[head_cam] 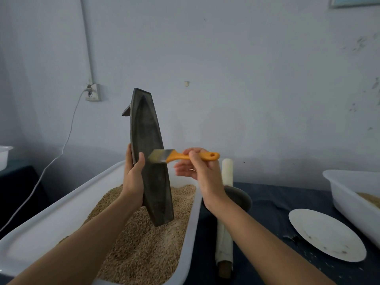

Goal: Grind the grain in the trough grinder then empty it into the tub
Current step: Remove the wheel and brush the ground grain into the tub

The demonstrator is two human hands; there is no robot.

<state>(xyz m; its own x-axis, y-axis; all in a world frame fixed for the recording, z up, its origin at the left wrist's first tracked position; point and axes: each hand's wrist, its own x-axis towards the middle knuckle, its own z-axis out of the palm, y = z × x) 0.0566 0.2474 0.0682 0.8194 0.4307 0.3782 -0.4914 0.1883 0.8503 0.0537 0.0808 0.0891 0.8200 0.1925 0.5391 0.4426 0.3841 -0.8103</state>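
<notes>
While the left hand [133, 177] grips the dark trough grinder [150, 157] by its lower left edge, thumb across the inner face and fingers wrapped behind, the trough stands nearly upright over the white tub [51, 219], its hollow side facing the camera and its top leaning slightly toward 11 o'clock. Its lower end hangs just above the heap of grain [144, 243] that fills the tub, though whether it touches the grain cannot be told. At 3 o'clock from the left hand, the right hand [199, 167] pinches the orange handle of a small brush [181, 156] between thumb and fingers, with the remaining fingers loosely spread below. The brush lies level, bristles pointing toward 9 o'clock and meeting the trough's inner face just beside the left thumb.

At 5 o'clock from the right hand, a dark grinding wheel [240, 198] on a pale rod [226, 202] rests on the dark table [271, 204], just beside the tub's right rim. Toward 4 o'clock lies 1 white plate [324, 235], and beyond it, at the right edge, a second white tub [345, 190] also holds some grain. On the wall at 10 o'clock, a white cable [67, 138] runs down from a socket [93, 92].
</notes>
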